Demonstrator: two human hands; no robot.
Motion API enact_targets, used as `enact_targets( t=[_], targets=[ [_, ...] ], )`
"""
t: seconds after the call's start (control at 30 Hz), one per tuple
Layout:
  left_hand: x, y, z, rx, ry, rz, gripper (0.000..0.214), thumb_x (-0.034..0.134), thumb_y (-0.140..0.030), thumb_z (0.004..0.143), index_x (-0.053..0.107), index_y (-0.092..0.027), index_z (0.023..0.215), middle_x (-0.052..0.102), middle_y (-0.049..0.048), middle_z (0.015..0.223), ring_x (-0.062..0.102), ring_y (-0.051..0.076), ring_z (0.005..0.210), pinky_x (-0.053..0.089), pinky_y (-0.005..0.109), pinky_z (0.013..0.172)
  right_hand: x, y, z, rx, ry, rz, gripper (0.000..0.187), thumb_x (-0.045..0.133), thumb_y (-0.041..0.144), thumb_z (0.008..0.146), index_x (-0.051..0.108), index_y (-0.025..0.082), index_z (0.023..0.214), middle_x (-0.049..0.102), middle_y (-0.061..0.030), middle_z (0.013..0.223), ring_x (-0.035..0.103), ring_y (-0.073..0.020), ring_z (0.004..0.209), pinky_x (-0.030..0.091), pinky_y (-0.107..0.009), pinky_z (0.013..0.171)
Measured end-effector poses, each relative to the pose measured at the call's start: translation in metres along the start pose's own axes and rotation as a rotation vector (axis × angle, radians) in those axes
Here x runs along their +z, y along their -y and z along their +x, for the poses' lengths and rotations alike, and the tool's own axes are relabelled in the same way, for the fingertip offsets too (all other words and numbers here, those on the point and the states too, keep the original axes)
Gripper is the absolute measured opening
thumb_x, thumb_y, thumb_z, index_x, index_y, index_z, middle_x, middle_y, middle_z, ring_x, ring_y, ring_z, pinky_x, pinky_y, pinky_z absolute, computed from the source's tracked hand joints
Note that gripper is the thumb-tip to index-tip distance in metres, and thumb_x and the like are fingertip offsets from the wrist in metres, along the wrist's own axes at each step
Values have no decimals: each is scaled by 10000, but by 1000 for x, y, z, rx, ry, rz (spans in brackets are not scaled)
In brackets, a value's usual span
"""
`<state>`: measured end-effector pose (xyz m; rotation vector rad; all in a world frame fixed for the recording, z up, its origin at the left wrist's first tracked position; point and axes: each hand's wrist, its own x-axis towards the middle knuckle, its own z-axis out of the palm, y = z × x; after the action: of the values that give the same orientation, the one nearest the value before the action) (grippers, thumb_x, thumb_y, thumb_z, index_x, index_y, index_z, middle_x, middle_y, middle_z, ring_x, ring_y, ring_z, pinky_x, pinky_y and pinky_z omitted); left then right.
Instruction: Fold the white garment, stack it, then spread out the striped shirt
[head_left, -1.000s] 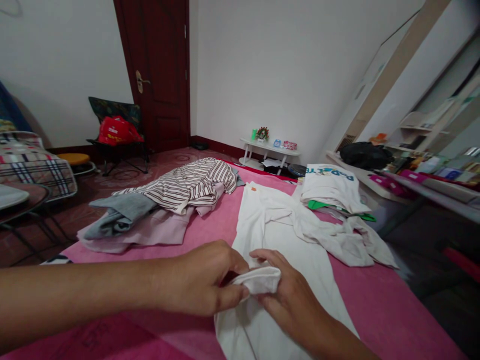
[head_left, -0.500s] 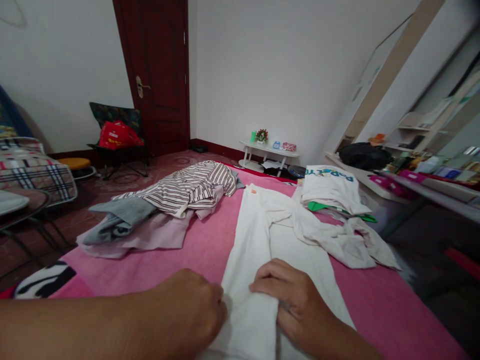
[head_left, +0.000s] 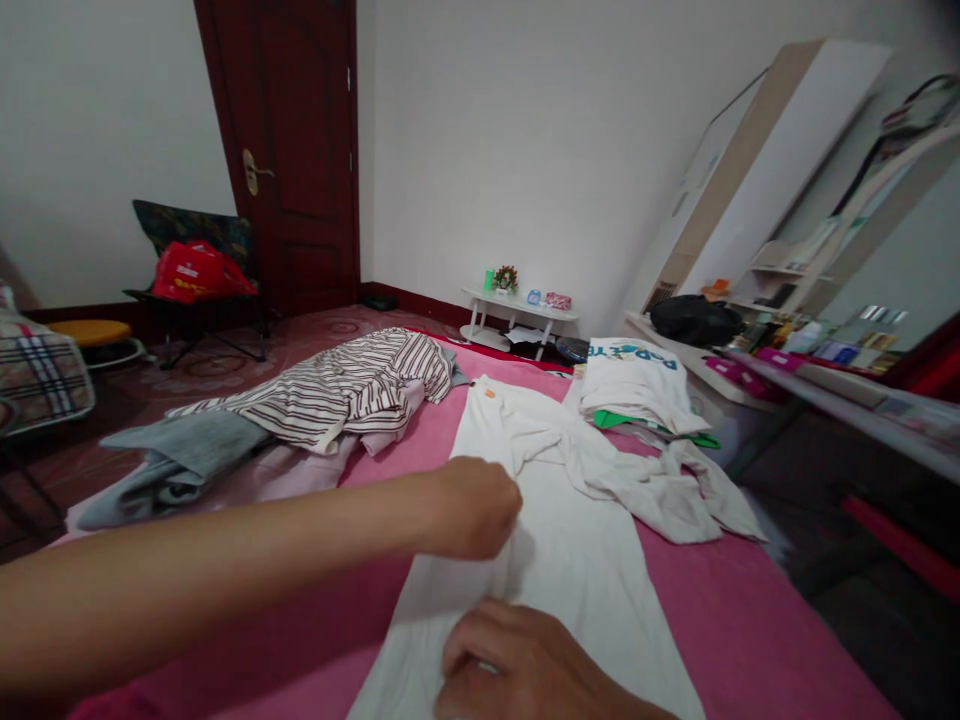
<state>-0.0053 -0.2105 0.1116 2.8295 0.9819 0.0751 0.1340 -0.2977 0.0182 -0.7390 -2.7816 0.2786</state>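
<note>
A white long-sleeved shirt (head_left: 577, 540) lies spread on a pink bed cover (head_left: 720, 580), its left side folded inward and one sleeve stretched out to the right. My left hand (head_left: 476, 508) is a closed fist over the folded strip, reaching across from the left; its fingertips are hidden, so what it holds cannot be made out. Closer to me, my right hand (head_left: 525, 660) rests low on the shirt with fingers curled on the fabric near the fold.
On the left of the bed lies a pile with a striped shirt (head_left: 352, 385) and a grey garment (head_left: 187, 455). Folded printed clothes (head_left: 637, 385) are stacked at right, beside a cluttered dressing table (head_left: 757, 385). A white side table (head_left: 517, 305) and a chair with a red bag (head_left: 196, 272) stand beyond.
My left hand has moved forward and right, over the shirt's fold. My right hand has come down and slightly left, nearer me. The view has shifted a little to the right.
</note>
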Motion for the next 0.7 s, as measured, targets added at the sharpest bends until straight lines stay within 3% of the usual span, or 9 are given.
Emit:
enact_targets(
  t=[0.13, 0.23, 0.33, 0.47, 0.6, 0.7],
  targets=[
    [46, 50, 91, -147, -235, -115, 376, 476, -114, 786, 616, -143, 1134, 636, 147, 1096, 638, 244, 939, 478, 335, 807, -16, -8, -4, 14, -40, -43, 119, 533, 221, 861, 643, 237, 904, 668, 34, 842, 576, -104, 715, 426, -191, 606],
    [79, 82, 130, -172, -309, -102, 369, 436, -159, 852, 552, -130, 1201, 572, 149, 1206, 572, 229, 1079, 423, 360, 955, -49, -37, -26, 264, -162, -69, 325, 455, 40, 718, 629, 212, 933, 669, -2, 897, 598, -131, 795, 463, -224, 716],
    [96, 97, 142, -163, -361, -60, 363, 378, -231, 910, 524, -156, 1234, 506, 140, 1314, 452, 247, 1233, 320, 452, 1055, -74, -86, -66, 582, -310, -254, 472, 395, -14, 617, 625, 201, 969, 649, -47, 1059, 575, -176, 1015, 429, -321, 929],
    [104, 103, 142, -151, -399, -27, 404, 325, -304, 940, 487, -183, 1290, 456, 117, 1385, 375, 235, 1304, 281, 463, 1081, -73, -142, -122, 889, -296, -545, 537, 460, 51, 631, 582, 130, 1148, 543, -157, 1276, 486, -276, 1195, 376, -434, 1014],
    [106, 104, 143, -155, -396, -38, 404, 321, -314, 942, 499, -195, 1284, 454, 107, 1395, 371, 227, 1310, 273, 451, 1088, -75, -163, -143, 987, -298, -520, 309, 447, 222, 779, 660, 141, 988, 580, -152, 1247, 548, -282, 1129, 404, -419, 986],
    [107, 105, 144, -160, -391, -53, 412, 324, -317, 941, 493, -192, 1295, 441, 109, 1411, 355, 231, 1325, 260, 458, 1097, -101, -175, -147, 1076, -516, -365, 372, 381, 356, 839, 675, 172, 973, 701, -99, 982, 649, -243, 895, 500, -343, 798]
  ],
)
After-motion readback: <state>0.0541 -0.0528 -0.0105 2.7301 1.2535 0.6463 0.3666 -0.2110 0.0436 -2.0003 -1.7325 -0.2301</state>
